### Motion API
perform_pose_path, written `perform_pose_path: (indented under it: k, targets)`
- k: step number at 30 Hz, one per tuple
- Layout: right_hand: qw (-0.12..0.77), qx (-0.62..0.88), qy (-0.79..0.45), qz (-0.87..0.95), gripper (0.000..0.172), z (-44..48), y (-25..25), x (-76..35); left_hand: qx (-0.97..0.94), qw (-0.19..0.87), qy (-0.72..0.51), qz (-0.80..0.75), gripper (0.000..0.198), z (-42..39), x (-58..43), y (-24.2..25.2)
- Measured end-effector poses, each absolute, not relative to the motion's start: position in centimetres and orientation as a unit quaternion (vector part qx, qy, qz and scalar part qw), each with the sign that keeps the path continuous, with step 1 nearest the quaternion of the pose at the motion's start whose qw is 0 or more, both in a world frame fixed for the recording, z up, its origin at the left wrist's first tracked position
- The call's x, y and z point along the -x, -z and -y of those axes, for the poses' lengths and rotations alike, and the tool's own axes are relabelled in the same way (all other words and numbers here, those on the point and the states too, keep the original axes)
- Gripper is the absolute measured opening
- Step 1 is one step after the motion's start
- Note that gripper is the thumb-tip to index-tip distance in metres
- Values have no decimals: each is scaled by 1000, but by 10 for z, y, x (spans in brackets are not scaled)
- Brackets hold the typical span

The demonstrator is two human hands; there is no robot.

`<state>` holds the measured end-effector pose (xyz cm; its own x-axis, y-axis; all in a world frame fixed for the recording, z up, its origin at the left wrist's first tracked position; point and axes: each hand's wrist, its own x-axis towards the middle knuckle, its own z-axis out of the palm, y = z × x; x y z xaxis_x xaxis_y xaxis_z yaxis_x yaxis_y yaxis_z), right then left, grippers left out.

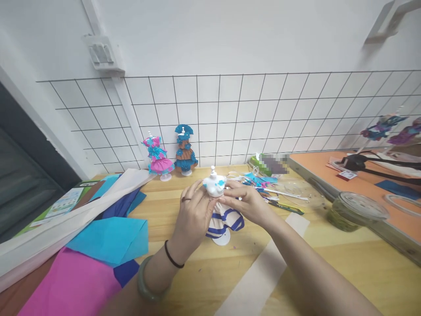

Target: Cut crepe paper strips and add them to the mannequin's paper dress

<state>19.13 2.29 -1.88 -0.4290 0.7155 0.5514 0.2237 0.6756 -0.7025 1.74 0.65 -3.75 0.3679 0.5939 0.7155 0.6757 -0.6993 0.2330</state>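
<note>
A small white mannequin with light-blue patches on its bust stands upright on a round white base. Around its lower part hangs a cream skirt with dark-blue stripes. My left hand is closed around the mannequin's waist from the left, thumb in front. From the right, my right hand pinches at the same waist, its fingertips by the skirt's top edge. Whether the fingertips hold the mannequin or the skirt's edge is partly hidden.
Two dressed mannequins, one pink and blue, one brown and teal, stand at the back. Coloured crepe paper covers the left side. A cream strip, a yellow utility knife, paper scraps and a tape roll lie right.
</note>
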Motion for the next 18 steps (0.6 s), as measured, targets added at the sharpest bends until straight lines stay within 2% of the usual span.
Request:
perform_pose_path:
  k: [6,12,18]
  targets:
    - [490,304,-224,785,24,-24,28,-181,821,71,384,416,36,-1,-21,36]
    - [493,337,-209,774,23,-20,28,-177,816,77,362,445,41,4,-22,34]
    - [489,375,-243,749,25,-25,21,-192,796,-3,419,437,44,-5,4,22]
